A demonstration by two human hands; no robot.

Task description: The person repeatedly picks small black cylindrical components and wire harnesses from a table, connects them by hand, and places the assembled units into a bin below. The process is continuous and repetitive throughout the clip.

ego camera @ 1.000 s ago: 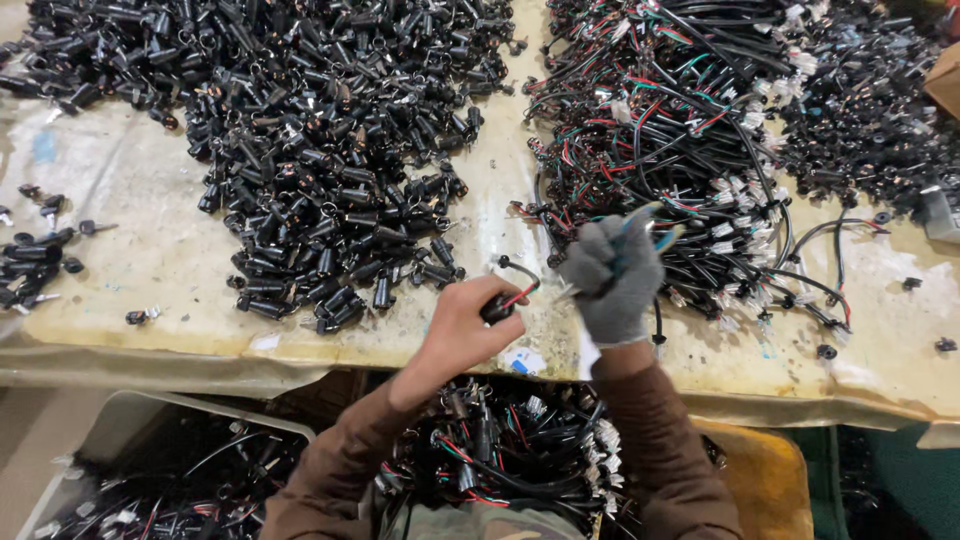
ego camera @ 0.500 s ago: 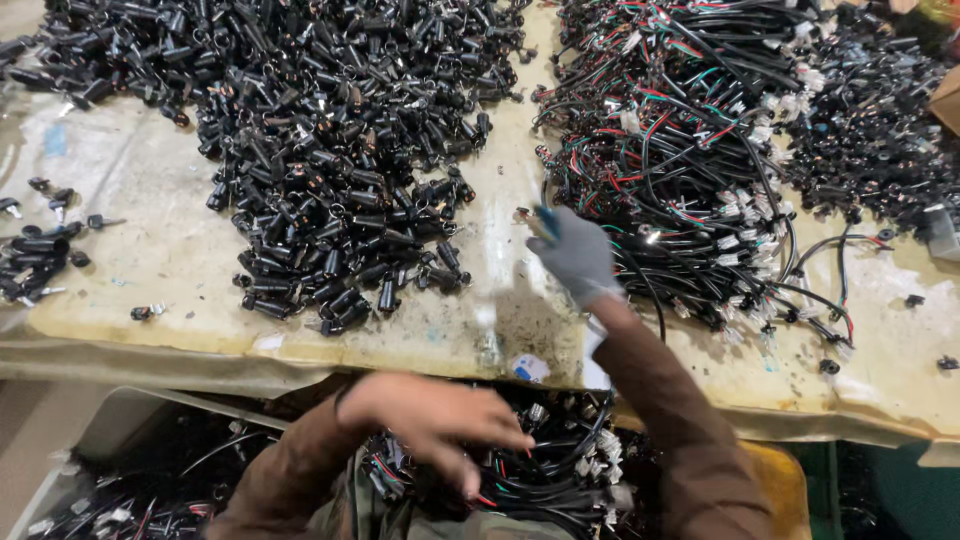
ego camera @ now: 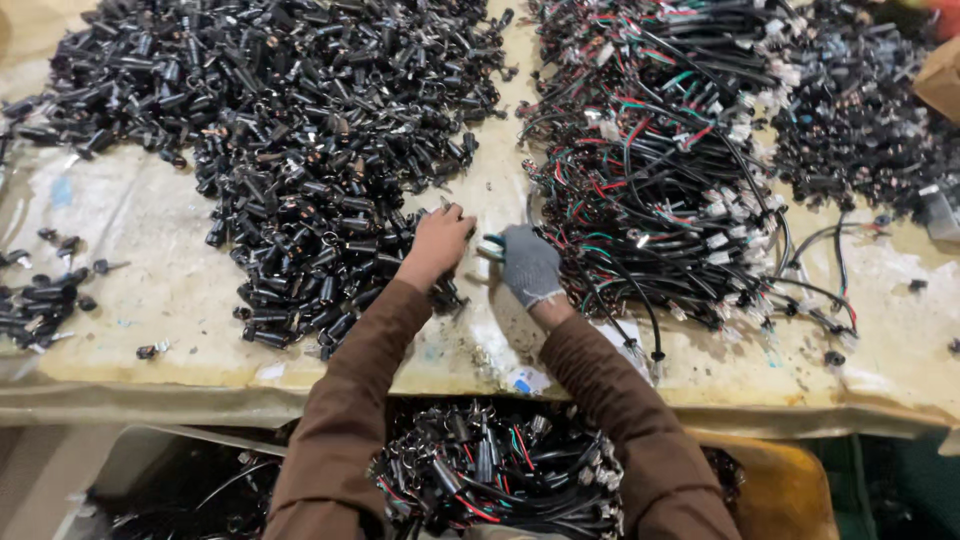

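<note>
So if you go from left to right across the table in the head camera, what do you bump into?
Small cluster of black parts → big pile of black cylindrical parts → left hand → gloved right hand → tangle of coloured wire harnesses → pile of small black connectors.

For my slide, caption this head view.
Bare left hand reaches into a heap of black cylindrical parts; gloved right hand rests beside tangled wire harnesses.

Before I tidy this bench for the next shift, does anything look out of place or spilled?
A few black parts lie scattered at the table's left edge, apart from the main black pile. One wire trails toward the front edge.
</note>
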